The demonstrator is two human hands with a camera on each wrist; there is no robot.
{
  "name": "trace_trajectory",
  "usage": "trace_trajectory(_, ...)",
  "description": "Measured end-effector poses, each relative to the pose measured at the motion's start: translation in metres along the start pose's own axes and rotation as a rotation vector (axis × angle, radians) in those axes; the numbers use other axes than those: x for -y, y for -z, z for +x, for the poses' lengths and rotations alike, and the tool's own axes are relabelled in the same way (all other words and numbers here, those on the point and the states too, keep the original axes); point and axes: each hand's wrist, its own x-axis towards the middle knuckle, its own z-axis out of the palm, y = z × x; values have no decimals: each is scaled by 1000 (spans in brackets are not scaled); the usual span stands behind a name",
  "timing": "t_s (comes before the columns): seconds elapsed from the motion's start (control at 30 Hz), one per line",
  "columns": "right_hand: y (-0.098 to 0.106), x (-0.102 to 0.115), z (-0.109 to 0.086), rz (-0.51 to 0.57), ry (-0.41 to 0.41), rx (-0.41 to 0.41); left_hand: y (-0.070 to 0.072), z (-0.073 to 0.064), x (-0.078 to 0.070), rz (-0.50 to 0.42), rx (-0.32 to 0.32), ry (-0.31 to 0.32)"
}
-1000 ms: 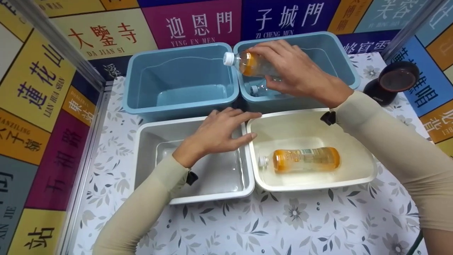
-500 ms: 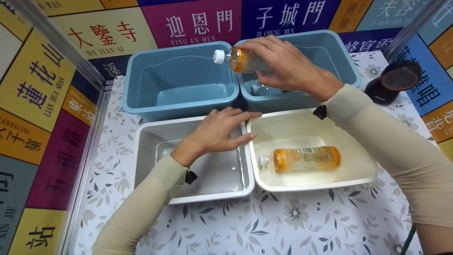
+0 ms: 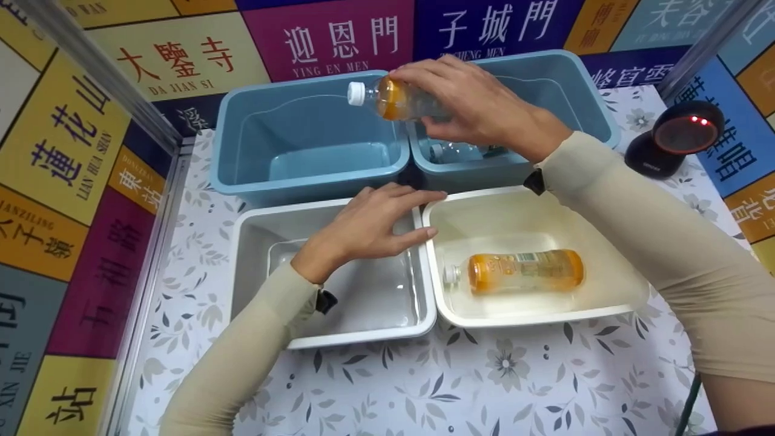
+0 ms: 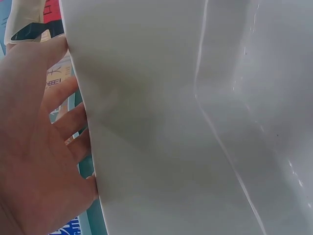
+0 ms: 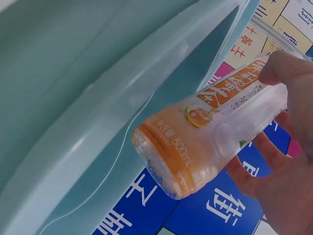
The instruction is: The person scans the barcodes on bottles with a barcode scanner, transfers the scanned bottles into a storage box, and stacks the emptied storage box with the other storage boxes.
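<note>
My right hand [image 3: 475,103] grips a plastic drink bottle [image 3: 392,100] with an orange-banded label and a white cap pointing left. It is held over the shared rims of the two blue bins, and its 500 mL label faces the camera in the right wrist view [image 5: 195,137]. A clear bottle [image 3: 457,151] lies inside the right blue bin [image 3: 581,91], partly covered by that hand. My left hand [image 3: 375,224], fingers extended, rests across the inner edge of the grey bin [image 3: 333,340], fingertips at the neighbouring cream bin's rim.
The left blue bin [image 3: 254,181] stands behind the grey one. Another orange-labelled bottle [image 3: 524,272] lies in the cream bin [image 3: 533,319]. A black scanner-like device [image 3: 672,142] stands at the far right. Printed panels and metal posts border the flowered tabletop [image 3: 484,387].
My right hand has carried the bottle left, from over the right blue bin to the left one's edge. Red lights now show on the black device. My left hand has stayed put.
</note>
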Motion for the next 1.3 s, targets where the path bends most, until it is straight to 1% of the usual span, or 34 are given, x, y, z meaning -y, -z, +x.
trace_trajectory(0.23,-4,6,17,18,26,24,1,0,2,-7,-2,-18)
trace_trajectory(0.43,-5,10,32,36,88,55,4,1,4,-26,3,-40)
trace_trajectory(0.5,-6,10,36,43,115,47,5,1,5,-31,5,-49)
trace_trajectory(0.6,-7,11,41,44,129,37,5,2,7,-42,4,-67)
trace_trajectory(0.7,-7,13,48,51,115,44,5,2,8,-54,9,-78)
trace_trajectory(0.9,-8,16,64,85,72,70,6,1,9,-70,34,-69)
trace_trajectory(1.1,-9,20,83,112,78,62,6,1,10,-92,37,-84)
trace_trajectory(1.3,-13,27,99,118,74,73,7,1,10,-87,34,-85)
